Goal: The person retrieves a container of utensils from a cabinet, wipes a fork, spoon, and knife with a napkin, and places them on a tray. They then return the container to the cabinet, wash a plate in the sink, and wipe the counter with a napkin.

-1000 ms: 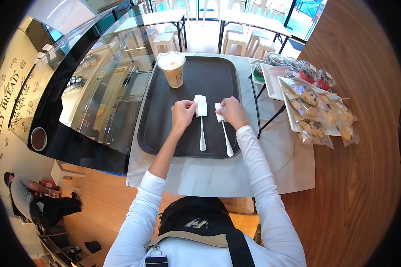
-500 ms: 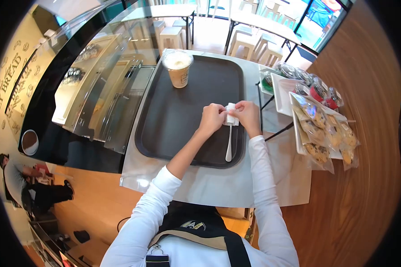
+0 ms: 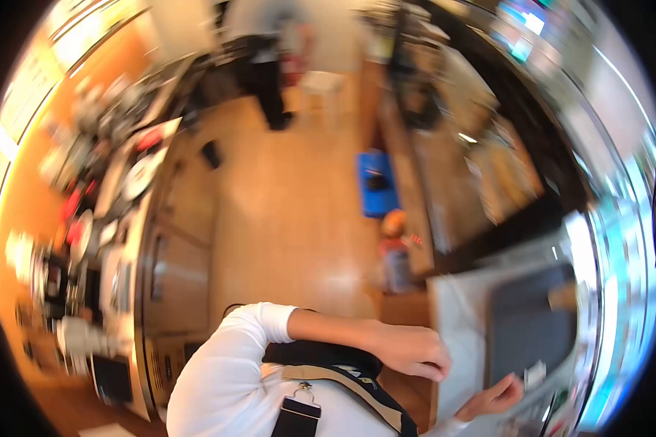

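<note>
My left hand (image 3: 415,352) is drawn back across my front, left of the counter's edge. Its fingers are curled together, and nothing shows in them. Low over the counter, my right hand (image 3: 494,395) has thumb and fingers slightly apart, holding nothing visible. Just beyond its fingertips lies the white paper napkin (image 3: 535,374), at the near end of the dark tray (image 3: 521,331). A brownish, blurred cup (image 3: 561,297) stands on the tray's far part. The spoon cannot be made out.
A marble-look counter (image 3: 455,320) carries the tray, beside a glass display case (image 3: 499,171). Along the floor's right side are a blue object (image 3: 377,186) and an orange-topped bottle (image 3: 395,251). A crowded worktop (image 3: 127,218) runs along the left. Another person (image 3: 262,73) is ahead.
My view has swung left from the tray to the floor behind the counter. Both hands have come away from the napkin, which stays on the tray. My left hand has drawn back.
</note>
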{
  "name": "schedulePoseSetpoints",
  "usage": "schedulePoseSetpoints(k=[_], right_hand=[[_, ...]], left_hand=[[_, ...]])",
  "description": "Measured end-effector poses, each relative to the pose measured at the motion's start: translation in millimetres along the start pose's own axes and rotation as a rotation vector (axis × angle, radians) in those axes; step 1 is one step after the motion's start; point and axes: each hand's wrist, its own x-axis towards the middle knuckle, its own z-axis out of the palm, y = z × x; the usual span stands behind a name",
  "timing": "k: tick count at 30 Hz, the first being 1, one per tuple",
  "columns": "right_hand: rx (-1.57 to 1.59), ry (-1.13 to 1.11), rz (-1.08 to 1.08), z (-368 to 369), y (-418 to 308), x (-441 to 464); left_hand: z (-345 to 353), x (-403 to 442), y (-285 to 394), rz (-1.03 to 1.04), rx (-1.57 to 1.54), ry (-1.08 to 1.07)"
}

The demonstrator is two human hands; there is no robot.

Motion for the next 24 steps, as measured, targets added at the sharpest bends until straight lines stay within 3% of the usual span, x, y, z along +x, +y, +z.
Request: schedulePoseSetpoints(k=[3, 6, 9, 11, 12, 13, 15, 17, 20, 22, 24], right_hand=[[0.409, -0.290, -0.043, 82, -91, -88], [0.839, -0.525, -0.269, 176, -201, -151], [1.166, -0.741, -0.493, 244, -302, -194], [1.352, -0.913, -0.615, 278, -364, -220], [1.433, -0.995, -0.678, 289, -396, -234], [1.505, -1.061, -0.597, 300, -424, -258], [1.534, -1.147, -0.568, 311, -483, -304], [1.670, -1.208, -0.806, 316, -546, -338], [1.902, -1.290, -1.023, 324, -624, -394], [2.031, -1.381, -1.081, 332, -668, -431], [1.975, -1.619, -0.972, 334, -708, -474]], left_hand=[[-35, -136, 34, -0.295, 0.160, 0.303], [-45, -261, 86, -0.659, 0.362, 0.557], [-25, -364, 121, -0.825, 0.454, 1.131], [-8, -424, 145, -0.912, 0.881, 1.503], [3, -458, 155, -1.050, 1.045, 1.596], [16, -492, 166, -1.199, 1.203, 1.674], [36, -551, 191, -1.442, 1.195, 1.959], [56, -617, 208, -1.592, 0.992, 2.319], [94, -735, 207, -1.961, 1.089, 2.334], [98, -784, 211, -2.084, 1.072, 2.215], [89, -821, 204, -2.055, 1.023, 2.064]])
